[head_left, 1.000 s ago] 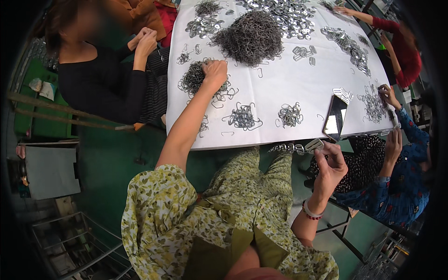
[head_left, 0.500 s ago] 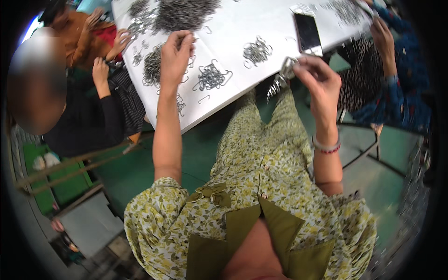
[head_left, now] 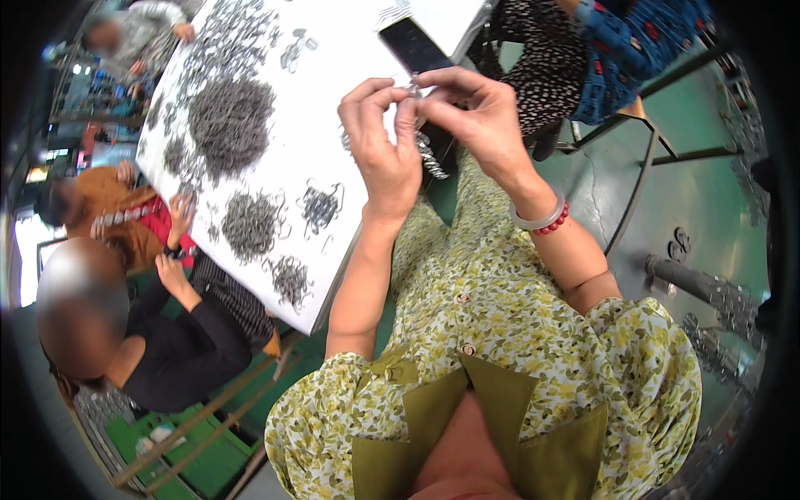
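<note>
Both hands have been drawn together off the tabletop [head_left: 350, 142] — left hand [head_left: 385, 150] and right hand [head_left: 475, 117] each have their grip pinched on a small metal clip [head_left: 414, 86], held above the tabletop edge — open floor [head_left: 667, 192] lies rightward.

Short-sleeved dress w/ small yellow-green floral print on white [head_left: 500, 308], plain olive-green pointed collar [head_left: 492, 400], olive trim at the sleeve cuffs, two small round buttons down the front. Forearms bare. Right wrist: pale translucent bangle [head_left: 533, 218] next to a red bead bracelet [head_left: 554, 223]. Left wrist bare.
</note>
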Available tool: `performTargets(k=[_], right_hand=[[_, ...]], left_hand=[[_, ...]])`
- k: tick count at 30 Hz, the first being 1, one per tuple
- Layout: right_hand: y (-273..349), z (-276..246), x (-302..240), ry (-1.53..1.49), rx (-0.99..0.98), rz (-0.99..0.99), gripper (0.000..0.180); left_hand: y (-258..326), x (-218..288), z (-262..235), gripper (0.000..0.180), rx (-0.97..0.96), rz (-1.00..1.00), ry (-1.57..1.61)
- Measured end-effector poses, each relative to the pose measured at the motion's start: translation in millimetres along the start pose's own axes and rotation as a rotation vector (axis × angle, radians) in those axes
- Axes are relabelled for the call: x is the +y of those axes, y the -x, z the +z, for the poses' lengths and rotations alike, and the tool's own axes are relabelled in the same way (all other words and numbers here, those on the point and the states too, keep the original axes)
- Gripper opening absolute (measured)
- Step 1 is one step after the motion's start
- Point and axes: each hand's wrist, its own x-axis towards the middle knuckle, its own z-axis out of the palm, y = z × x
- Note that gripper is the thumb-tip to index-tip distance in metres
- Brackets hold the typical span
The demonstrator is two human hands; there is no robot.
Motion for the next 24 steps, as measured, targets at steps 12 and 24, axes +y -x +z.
performTargets(k=[12,24], right_hand=[[24.3,-53.3,-95.4,0.303,0.095,-0.802,0.026],[114.2,-107.6,-231.0,0.709,0.5,-1.21,0.027]], left_hand=[[-42.1,99.2,12.5,0.009,-0.184,0.129,0.392],[-46.7,141.2,-5.9,0.026,-0.45,0.144,0.778]])
